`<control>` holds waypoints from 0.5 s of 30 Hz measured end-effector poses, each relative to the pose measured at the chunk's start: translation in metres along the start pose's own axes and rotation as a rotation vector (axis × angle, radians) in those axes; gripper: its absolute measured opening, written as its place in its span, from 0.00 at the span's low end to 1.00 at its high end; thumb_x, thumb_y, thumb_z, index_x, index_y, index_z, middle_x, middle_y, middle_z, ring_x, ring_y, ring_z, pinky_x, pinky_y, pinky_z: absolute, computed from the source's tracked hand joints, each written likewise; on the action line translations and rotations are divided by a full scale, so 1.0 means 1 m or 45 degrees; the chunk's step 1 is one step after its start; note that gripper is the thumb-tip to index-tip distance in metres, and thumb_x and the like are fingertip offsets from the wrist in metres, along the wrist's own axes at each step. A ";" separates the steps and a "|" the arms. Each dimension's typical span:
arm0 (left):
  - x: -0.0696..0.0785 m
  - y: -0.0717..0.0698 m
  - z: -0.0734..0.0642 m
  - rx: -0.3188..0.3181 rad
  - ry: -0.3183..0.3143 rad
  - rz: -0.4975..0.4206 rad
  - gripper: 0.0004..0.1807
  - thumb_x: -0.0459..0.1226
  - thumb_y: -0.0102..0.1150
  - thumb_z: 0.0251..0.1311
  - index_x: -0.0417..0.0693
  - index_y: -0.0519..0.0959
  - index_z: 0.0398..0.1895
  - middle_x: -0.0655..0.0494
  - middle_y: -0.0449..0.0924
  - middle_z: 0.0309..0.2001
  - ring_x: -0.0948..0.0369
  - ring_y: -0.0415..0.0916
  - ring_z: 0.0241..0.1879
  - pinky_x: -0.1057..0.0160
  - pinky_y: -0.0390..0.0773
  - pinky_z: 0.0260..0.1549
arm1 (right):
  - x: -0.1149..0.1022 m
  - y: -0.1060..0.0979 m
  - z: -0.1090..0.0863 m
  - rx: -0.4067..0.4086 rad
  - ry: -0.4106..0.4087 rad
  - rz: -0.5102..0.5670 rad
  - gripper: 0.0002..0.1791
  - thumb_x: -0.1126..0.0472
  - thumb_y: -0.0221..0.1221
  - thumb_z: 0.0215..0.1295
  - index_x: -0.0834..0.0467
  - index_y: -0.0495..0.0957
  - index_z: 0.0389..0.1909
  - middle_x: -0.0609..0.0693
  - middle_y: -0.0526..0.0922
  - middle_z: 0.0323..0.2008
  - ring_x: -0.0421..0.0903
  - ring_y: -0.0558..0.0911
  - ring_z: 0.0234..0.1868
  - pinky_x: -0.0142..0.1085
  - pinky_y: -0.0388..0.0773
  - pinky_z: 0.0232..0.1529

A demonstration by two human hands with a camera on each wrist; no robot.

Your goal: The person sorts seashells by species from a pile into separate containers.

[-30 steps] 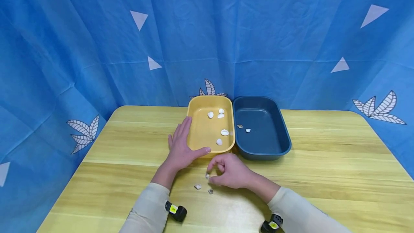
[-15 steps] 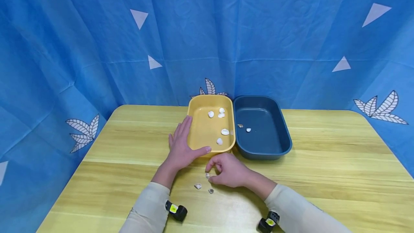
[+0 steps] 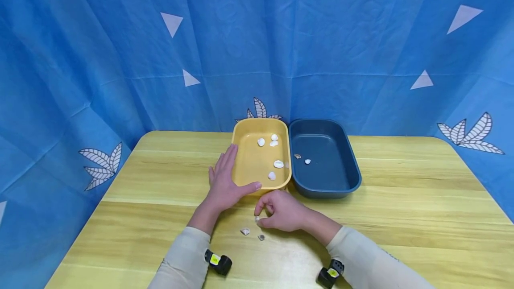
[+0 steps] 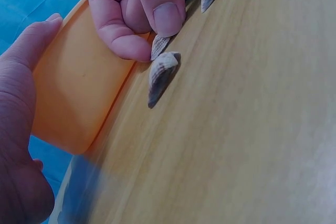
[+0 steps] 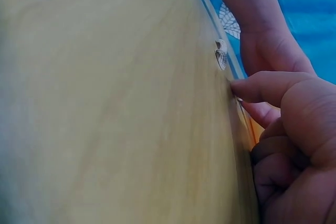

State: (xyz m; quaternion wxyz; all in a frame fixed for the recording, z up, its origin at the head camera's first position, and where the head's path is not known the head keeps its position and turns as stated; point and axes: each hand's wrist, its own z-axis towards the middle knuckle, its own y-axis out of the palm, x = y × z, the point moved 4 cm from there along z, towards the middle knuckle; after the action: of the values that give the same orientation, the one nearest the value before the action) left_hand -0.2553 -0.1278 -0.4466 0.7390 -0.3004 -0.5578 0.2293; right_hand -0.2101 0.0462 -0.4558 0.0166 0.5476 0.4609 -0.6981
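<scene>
Where the right grip (image 3: 283,211) ends, a shell (image 4: 159,46) lies pinched.

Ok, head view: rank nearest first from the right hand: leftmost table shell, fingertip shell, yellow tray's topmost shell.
1. Fingertip shell, pinched in the right hand.
2. Leftmost table shell, to the left.
3. Topmost shell, ahead, inside the yellow tray.
</scene>
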 end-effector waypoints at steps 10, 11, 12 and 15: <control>-0.001 0.000 0.000 0.006 -0.022 0.019 0.66 0.66 0.71 0.45 0.57 0.43 0.82 0.61 0.40 0.80 0.47 0.38 0.77 0.30 0.32 0.65 | -0.003 0.000 -0.006 -0.004 -0.036 0.005 0.06 0.59 0.71 0.56 0.47 0.84 0.32 0.39 0.64 0.10 0.34 0.64 0.14 0.29 0.63 0.19; -0.001 0.000 0.000 0.006 -0.024 0.016 0.66 0.66 0.71 0.45 0.57 0.43 0.82 0.61 0.40 0.80 0.47 0.38 0.77 0.30 0.31 0.65 | -0.003 0.000 -0.007 -0.006 -0.041 0.006 0.05 0.59 0.71 0.57 0.47 0.84 0.32 0.39 0.64 0.10 0.34 0.64 0.14 0.29 0.63 0.19; -0.001 0.000 0.000 0.005 -0.026 0.015 0.66 0.65 0.71 0.45 0.57 0.43 0.82 0.61 0.39 0.80 0.48 0.38 0.77 0.31 0.31 0.65 | -0.004 0.000 -0.008 -0.009 -0.047 0.008 0.05 0.59 0.71 0.57 0.47 0.84 0.32 0.39 0.65 0.10 0.33 0.64 0.14 0.29 0.62 0.19; -0.001 0.001 0.001 0.003 -0.029 0.021 0.67 0.66 0.71 0.45 0.57 0.43 0.82 0.61 0.39 0.80 0.47 0.38 0.77 0.31 0.31 0.66 | -0.007 -0.001 -0.012 -0.015 -0.066 0.012 0.05 0.59 0.71 0.58 0.48 0.85 0.33 0.39 0.64 0.10 0.33 0.63 0.14 0.28 0.61 0.19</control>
State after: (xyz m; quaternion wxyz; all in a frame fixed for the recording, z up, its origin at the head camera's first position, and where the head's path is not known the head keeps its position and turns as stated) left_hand -0.2564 -0.1279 -0.4482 0.7309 -0.3016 -0.5635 0.2395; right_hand -0.1989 0.0516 -0.4490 0.0351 0.5313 0.4618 -0.7094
